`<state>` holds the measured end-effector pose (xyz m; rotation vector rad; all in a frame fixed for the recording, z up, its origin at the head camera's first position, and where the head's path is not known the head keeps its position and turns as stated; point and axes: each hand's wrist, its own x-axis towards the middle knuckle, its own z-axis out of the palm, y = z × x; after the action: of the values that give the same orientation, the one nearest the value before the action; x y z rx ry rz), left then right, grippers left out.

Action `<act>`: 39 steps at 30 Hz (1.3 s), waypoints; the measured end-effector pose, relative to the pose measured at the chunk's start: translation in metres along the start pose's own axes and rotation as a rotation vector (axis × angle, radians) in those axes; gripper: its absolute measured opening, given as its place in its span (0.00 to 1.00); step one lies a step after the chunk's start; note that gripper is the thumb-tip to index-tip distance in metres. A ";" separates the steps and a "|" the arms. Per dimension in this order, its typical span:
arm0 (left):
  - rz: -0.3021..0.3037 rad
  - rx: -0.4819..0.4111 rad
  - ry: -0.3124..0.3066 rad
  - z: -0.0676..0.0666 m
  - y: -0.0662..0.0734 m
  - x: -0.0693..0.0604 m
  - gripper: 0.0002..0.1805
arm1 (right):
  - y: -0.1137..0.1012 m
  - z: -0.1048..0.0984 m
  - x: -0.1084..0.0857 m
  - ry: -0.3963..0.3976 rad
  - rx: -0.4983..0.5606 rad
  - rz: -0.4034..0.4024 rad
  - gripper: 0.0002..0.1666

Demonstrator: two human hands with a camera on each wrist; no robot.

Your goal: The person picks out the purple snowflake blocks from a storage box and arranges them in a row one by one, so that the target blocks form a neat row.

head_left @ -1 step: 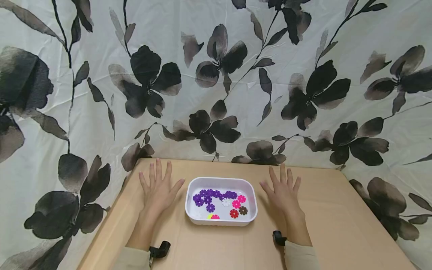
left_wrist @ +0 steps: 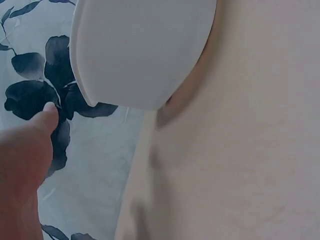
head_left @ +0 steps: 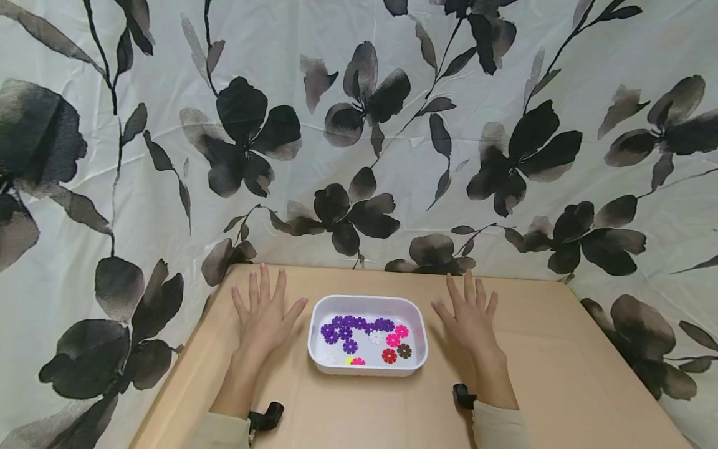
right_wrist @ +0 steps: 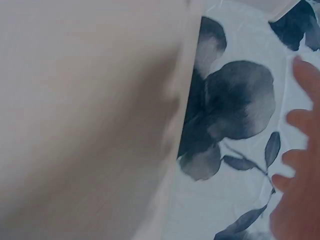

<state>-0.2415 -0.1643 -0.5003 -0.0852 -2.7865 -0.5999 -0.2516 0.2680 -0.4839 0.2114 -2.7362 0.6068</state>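
Observation:
A white plastic tray [head_left: 367,370] sits on the table between both hands. Inside it lie several small purple flower-shaped pieces [head_left: 328,332], with pink [head_left: 401,331], red [head_left: 389,356], brown [head_left: 404,350], white [head_left: 376,338] and partly hidden yellow [head_left: 349,360] ones. To the tray's left is my left hand [head_left: 265,324], palm down with fingers spread, holding nothing. My right hand [head_left: 471,321] is on the other side, also spread and without anything in it. Neither touches the tray. In the left wrist view, the tray's outer wall [left_wrist: 140,55] shows beyond the thumb [left_wrist: 45,120].
The pale wooden table [head_left: 561,362] has its far edge just beyond the fingertips. Behind it hangs a white cloth [head_left: 336,168] with dark flowers. Black wrist devices sit at the left [head_left: 266,416] and right [head_left: 463,396] wrists, near beige sleeves.

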 end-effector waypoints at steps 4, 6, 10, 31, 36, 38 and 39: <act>0.023 -0.137 -0.030 0.004 0.001 0.000 0.46 | -0.019 -0.002 0.001 0.074 0.162 -0.050 0.41; 0.052 -0.310 -0.059 0.008 0.001 0.001 0.41 | -0.037 -0.002 0.001 0.113 0.291 -0.089 0.35; 0.139 -0.770 -0.210 0.020 -0.002 -0.002 0.28 | -0.072 0.008 -0.003 0.085 0.396 -0.171 0.22; 0.178 -1.017 -0.467 0.038 -0.007 -0.011 0.25 | -0.101 0.064 -0.010 -0.313 -0.074 -0.264 0.16; 0.178 -0.998 -0.471 0.039 -0.009 -0.011 0.25 | -0.100 0.067 -0.009 -0.307 -0.067 -0.262 0.11; 0.173 -0.997 -0.464 0.039 -0.010 -0.011 0.25 | -0.101 0.068 -0.008 -0.269 -0.096 -0.272 0.09; 0.168 -0.996 -0.463 0.039 -0.011 -0.011 0.25 | -0.102 0.069 -0.006 -0.240 -0.103 -0.277 0.09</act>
<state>-0.2425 -0.1581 -0.5416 -0.7203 -2.5046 -2.0502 -0.2435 0.1474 -0.5060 0.6636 -2.8806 0.3846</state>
